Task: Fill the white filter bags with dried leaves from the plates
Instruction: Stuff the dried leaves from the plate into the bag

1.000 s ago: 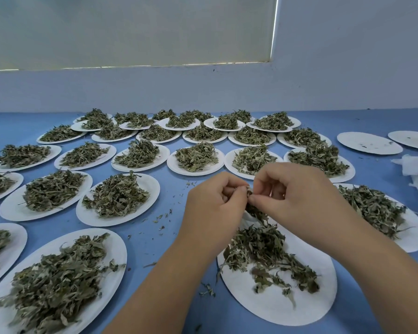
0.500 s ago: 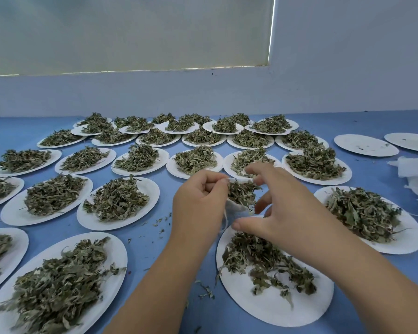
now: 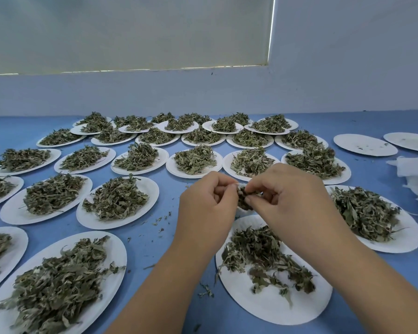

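Head view: pinches the mouth of the filter bag [image 3: 244, 206] in the curled fingers of the left hand [image 3: 206, 203]; pinches dried leaves [image 3: 242, 195] into that mouth with the right hand [image 3: 288, 203]. Has the plate [image 3: 273, 309] just below the grip, bodyward, nearer the right hand, so likely a short dip next

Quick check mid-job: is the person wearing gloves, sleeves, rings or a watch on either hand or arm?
No. The left hand and right hand are bare, with no gloves or rings showing. Both forearms are uncovered as far as the frame shows: no sleeves, watch or bands.
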`<state>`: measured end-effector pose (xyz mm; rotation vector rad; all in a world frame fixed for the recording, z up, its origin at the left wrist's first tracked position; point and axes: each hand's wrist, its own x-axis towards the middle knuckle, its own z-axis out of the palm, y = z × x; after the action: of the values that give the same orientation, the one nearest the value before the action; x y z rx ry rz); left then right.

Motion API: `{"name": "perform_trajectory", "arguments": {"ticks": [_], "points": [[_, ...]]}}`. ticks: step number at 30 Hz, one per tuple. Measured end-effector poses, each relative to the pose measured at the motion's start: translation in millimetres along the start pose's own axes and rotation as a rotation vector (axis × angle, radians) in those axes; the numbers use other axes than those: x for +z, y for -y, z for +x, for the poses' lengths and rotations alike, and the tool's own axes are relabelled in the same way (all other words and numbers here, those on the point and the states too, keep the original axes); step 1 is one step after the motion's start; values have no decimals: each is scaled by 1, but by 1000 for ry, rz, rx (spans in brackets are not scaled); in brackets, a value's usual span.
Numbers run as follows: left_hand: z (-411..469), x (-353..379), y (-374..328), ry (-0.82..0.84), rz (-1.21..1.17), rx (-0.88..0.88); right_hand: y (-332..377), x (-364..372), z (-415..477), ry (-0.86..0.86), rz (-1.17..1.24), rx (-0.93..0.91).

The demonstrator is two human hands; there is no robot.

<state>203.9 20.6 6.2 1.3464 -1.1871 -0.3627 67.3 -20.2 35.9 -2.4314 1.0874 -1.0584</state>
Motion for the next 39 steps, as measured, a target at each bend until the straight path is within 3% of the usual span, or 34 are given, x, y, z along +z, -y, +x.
{"name": "perform_trajectory", "arguments": {"ticks": [5,11,19,26,30,35,39], "points": [[-3,2,-3,80,-29,19,1,5,-1,62,-87,-2],[-2,0,-5,30,-53,22,1,-1,-1,64,120,42],[-2,-1,-8,44,-101,-4,-1,4,1,91,-106,-146],[2,-7,-6,-81,-94,-30,-11,-7,2,147,-85,-308],[3,-8,-4,-101,-72,-23,-19,-18,7,174,-85,-335],[1,-5,-7,-35,-79,-8,-10,-5,6,358,-245,-373],[0,-3,-8,-13,-82,-8,-6,5,4,354,-343,-378]]}}
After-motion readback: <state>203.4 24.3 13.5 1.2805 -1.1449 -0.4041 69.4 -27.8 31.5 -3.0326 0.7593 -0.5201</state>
